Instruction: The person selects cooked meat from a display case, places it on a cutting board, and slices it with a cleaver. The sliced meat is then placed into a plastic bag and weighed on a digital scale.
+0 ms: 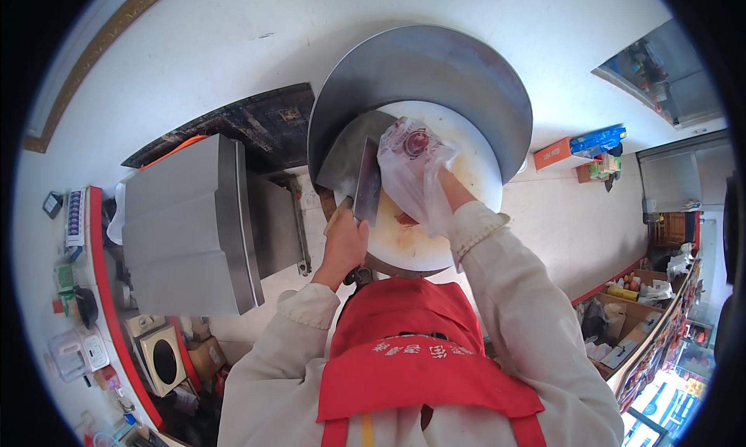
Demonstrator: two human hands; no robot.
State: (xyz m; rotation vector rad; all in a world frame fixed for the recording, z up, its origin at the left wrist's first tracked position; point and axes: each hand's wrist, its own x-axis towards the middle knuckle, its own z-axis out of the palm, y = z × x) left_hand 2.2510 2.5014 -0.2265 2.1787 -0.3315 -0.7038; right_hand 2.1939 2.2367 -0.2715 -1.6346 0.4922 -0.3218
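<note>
My left hand (pixel 345 242) grips a cleaver (pixel 367 182) by its handle, the blade standing steeply over the left part of a round white cutting board (pixel 478 173). A broad dark metal sheet or blade (pixel 355 147) lies left of and behind it. My right hand (pixel 417 156) is covered by a clear plastic bag (pixel 431 190) with reddish marking, close to the right of the cleaver. The bag hides the fingers and anything in them. A small dark red scrap (pixel 406 220), perhaps meat, lies on the board below the bag.
A tall curved metal guard (pixel 419 68) rises around the board's far side. A steel cabinet or hood (pixel 175 225) stands at left. An orange box (pixel 553 154) sits by the right wall. Crates of goods (pixel 626 322) stand at lower right, and a blender (pixel 76 354) at far left.
</note>
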